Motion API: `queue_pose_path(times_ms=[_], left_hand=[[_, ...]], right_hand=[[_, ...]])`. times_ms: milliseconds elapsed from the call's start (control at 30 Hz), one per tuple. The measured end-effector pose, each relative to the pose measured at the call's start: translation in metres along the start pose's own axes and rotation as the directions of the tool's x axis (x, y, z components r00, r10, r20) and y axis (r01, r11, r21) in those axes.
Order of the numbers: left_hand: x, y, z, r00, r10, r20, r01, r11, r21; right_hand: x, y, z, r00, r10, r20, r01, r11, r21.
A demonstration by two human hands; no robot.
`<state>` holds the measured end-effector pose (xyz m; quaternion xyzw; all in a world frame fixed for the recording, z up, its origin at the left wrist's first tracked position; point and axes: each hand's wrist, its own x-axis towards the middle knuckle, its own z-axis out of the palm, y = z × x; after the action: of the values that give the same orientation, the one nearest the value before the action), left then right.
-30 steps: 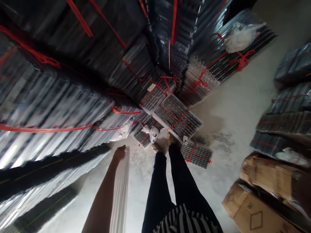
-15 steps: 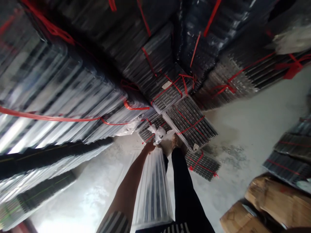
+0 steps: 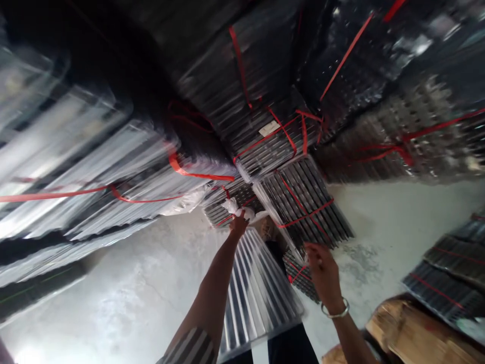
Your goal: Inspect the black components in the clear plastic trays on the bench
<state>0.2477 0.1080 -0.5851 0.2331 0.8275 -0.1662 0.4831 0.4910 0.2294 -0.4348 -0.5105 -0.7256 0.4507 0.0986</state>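
My left hand (image 3: pixel 238 226) grips the far end of a long clear-wrapped pack of grey ribbed strips (image 3: pixel 257 293), which runs from my waist down towards the floor. My right hand (image 3: pixel 320 270), with a metal bangle on the wrist, reaches in from the right, its fingers curled close to the pack's right edge; I cannot see it holding anything. My foot (image 3: pixel 268 230) shows just beyond the pack. A bundle tied with red tape (image 3: pixel 303 205) lies right past my right hand.
Tall stacks of wrapped bundles (image 3: pixel 113 167) bound with red tape fill the left and top. More bundles (image 3: pixel 450 278) and a brown cardboard box (image 3: pixel 413 336) sit at the right. Bare concrete floor (image 3: pixel 125 298) lies at lower left.
The pack has turned from edge-on to broad side up and swung across in front of my legs. My right hand has come into view. The view has tilted and blurred.
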Motion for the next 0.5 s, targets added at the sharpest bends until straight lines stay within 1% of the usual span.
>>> queue_pose_path(times_ms=[100, 167, 233, 333, 400, 500], left_hand=[[-0.003, -0.016, 0.009, 0.999, 0.032, -0.015, -0.031, 0.999, 0.043], [-0.009, -0.030, 0.010, 0.998, 0.069, -0.004, -0.068, 0.995, 0.073], [-0.016, -0.043, 0.007, 0.995, 0.098, 0.012, -0.099, 0.991, 0.095], [-0.026, -0.051, 0.001, 0.991, 0.127, 0.034, -0.130, 0.986, 0.105], [-0.031, -0.051, -0.001, 0.990, 0.136, 0.044, -0.139, 0.985, 0.099], [-0.037, -0.044, -0.003, 0.990, 0.130, 0.045, -0.133, 0.988, 0.075]], right_hand=[[0.044, 0.015, 0.002, 0.997, -0.069, -0.037, 0.061, 0.983, -0.174], [0.073, 0.025, 0.007, 0.995, -0.085, -0.058, 0.064, 0.954, -0.292], [0.096, 0.031, 0.014, 0.994, -0.081, -0.074, 0.045, 0.915, -0.400], [0.111, 0.032, 0.023, 0.993, -0.075, -0.089, 0.015, 0.839, -0.544], [0.114, 0.029, 0.025, 0.993, -0.079, -0.084, 0.009, 0.782, -0.623], [0.114, 0.023, 0.024, 0.995, -0.084, -0.053, 0.021, 0.703, -0.711]])
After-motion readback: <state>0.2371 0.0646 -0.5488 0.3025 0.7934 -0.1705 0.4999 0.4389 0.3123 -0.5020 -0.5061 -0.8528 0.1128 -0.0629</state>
